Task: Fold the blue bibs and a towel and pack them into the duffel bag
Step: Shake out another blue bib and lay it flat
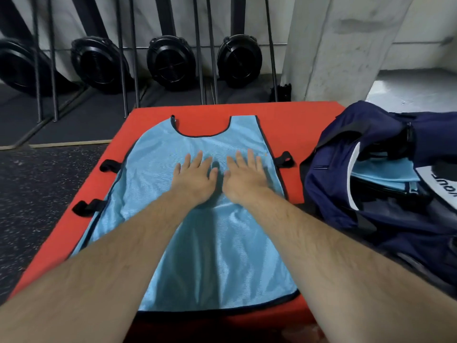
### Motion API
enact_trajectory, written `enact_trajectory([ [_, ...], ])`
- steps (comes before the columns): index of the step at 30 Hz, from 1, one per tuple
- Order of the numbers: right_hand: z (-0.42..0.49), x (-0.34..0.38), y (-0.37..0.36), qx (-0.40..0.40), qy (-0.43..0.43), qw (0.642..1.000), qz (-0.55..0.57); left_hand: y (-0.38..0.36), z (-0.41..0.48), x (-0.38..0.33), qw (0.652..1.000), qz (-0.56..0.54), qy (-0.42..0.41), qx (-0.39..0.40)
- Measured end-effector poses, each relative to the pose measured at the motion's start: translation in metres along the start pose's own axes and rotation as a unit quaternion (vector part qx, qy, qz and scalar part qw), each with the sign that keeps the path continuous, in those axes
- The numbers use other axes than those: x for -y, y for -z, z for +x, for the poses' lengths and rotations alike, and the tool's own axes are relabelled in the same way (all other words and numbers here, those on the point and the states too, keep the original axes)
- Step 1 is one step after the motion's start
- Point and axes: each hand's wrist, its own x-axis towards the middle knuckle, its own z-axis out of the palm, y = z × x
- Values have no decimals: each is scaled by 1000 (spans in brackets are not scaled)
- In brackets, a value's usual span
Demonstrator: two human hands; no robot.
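Observation:
A light blue mesh bib [210,256] with dark trim and black side straps lies spread flat on a red mat [296,120], neck opening at the far end. My left hand [195,174] and my right hand [247,174] rest palm down side by side on the bib's upper middle, fingers spread, holding nothing. To the right stands a navy duffel bag [346,206], its top open. Inside it I see folded light blue cloth [385,174].
Several black fan-like round units [170,63] and metal rods [210,70] stand against the back wall. A grey concrete pillar [333,45] rises behind the bag. Dark speckled rubber floor [37,181] lies left of the mat.

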Motion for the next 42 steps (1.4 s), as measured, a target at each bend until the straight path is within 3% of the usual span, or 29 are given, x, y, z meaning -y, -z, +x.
enact_trajectory([
  [4, -3, 27, -7, 6, 44, 997, 63, 5, -3, 30, 999, 24, 27, -5],
  [14, -2, 81, -19, 37, 83, 993, 79, 13, -15, 88, 998, -2, 64, 21],
  [20, 1, 97, -15, 40, 58, 996, 46, 21, -19, 112, 999, 3, 42, -30],
  [23, -4, 122, -12, 14, 90, 995, 45, 28, -24, 130, 998, 35, 37, -45],
  [28, -16, 158, -29, 20, 120, 989, 82, 23, -35, 144, 998, 37, 54, 9],
  [34, -24, 152, -32, 17, 126, 990, 62, 26, -51, 139, 996, 13, 77, 46],
  [40, -33, 161, -24, -75, 148, 985, 42, 39, -69, 145, 998, -1, 44, -48],
  [42, -30, 170, -22, -67, 157, 983, 70, 41, -64, 156, 997, -24, 55, -48],
])
